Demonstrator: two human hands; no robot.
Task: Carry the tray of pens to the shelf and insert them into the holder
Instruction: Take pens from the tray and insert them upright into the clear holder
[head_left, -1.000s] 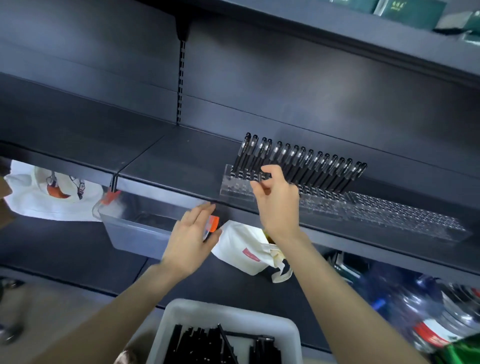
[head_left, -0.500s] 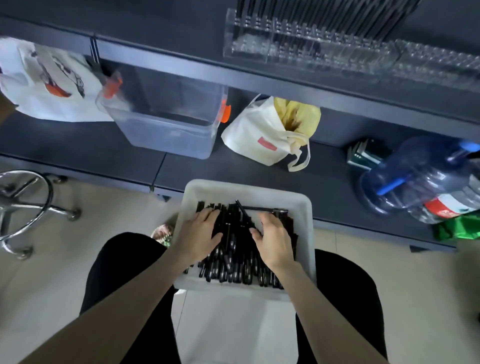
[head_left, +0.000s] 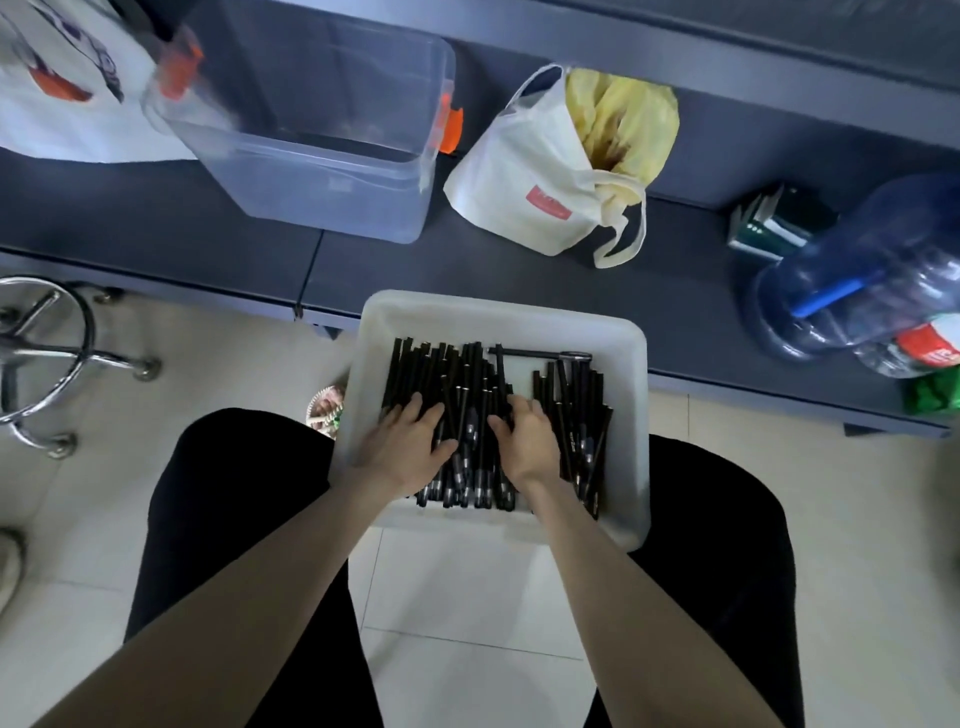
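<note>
A white plastic tray (head_left: 498, 314) rests on my lap, its far edge against the lower shelf. It is filled with several black pens (head_left: 576, 415) lying mostly lengthwise, with one pen crosswise at the far end. My left hand (head_left: 410, 449) lies flat on the left part of the pile, fingers spread over the pens. My right hand (head_left: 527, 447) lies on the middle of the pile beside it, thumb towards the left hand. Neither hand has plainly lifted a pen. The pen holder is out of view above.
On the dark lower shelf stand a clear storage bin (head_left: 322, 171) with orange clips, a cream cloth bag (head_left: 524, 176), green booklets (head_left: 774, 223) and a blue water jug (head_left: 857, 270). A chrome stool base (head_left: 47, 358) stands on the tiled floor at the left.
A second ago my right hand was at the pen holder on the upper shelf. My view has since dropped to the tray, and both hands came down onto the pens.
</note>
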